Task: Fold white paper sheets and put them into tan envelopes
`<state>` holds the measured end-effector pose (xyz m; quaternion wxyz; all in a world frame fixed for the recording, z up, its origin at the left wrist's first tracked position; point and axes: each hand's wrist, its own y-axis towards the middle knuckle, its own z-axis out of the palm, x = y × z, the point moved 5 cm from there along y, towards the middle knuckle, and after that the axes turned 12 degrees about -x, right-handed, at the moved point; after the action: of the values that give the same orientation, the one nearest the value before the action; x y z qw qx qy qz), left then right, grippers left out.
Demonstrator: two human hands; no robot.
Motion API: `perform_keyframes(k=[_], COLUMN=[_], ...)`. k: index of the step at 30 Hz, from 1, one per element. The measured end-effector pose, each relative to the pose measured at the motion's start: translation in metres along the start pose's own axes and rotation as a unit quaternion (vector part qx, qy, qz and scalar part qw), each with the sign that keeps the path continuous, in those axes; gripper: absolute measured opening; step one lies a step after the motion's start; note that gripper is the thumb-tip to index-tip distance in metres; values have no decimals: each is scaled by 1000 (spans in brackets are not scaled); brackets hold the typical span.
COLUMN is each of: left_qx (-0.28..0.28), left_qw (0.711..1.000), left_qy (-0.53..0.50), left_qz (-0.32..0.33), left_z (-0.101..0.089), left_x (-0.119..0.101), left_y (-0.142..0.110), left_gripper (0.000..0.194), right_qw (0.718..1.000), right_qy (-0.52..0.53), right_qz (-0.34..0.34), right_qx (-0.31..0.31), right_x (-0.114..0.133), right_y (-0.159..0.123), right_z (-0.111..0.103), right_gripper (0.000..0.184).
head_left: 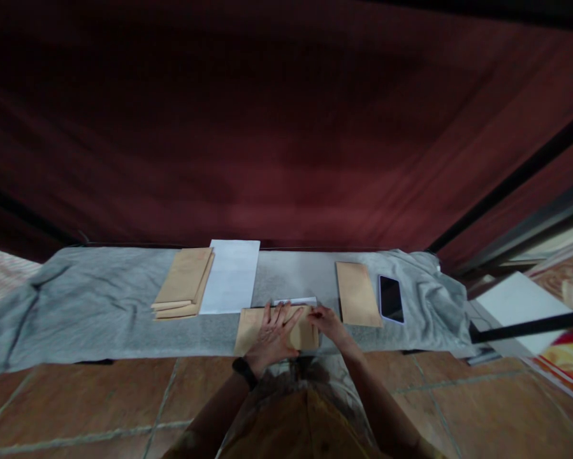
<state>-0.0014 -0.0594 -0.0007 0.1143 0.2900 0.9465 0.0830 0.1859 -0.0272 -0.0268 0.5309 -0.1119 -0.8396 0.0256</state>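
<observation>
A brown paper envelope (248,328) lies crosswise at the front of the cloth-covered surface, close to my body. My left hand (277,335) rests flat on it with the fingers spread, a dark band around the wrist. At the envelope's right end, my right hand (328,322) has its fingers drawn together on the edge; the fingertips are small and partly hidden. A folded white paper (296,301) shows just beyond the envelope's far edge. Whether that paper is partly inside the envelope, I cannot tell.
Left of my hands lie a stack of brown envelopes (183,277) and white sheets (231,274). To the right are a single brown envelope (357,293) and a phone (391,298). Grey cloth (104,306) covers the narrow surface. A dark red curtain (286,159) hangs behind it.
</observation>
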Motion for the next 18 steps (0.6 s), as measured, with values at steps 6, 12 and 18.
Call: perform_keyframes(k=[6,12,18], left_qx=[-7,4,30], left_qw=[1000,1000,999], left_qy=[3,-3,-29], left_qz=[3,-2,-25], left_z=[3,3,-3], left_x=[-5,-6,12], left_y=[-7,-3,-4], left_gripper=[112,119,120], right_qw=[995,989,979], right_qy=[53,117,189], right_qz=[59,61,44], right_qx=[65,65,59], right_x=[-6,3,16], right_y=[-12,-17,-18], right_z=[6,8,-7], right_gripper=[17,15,32])
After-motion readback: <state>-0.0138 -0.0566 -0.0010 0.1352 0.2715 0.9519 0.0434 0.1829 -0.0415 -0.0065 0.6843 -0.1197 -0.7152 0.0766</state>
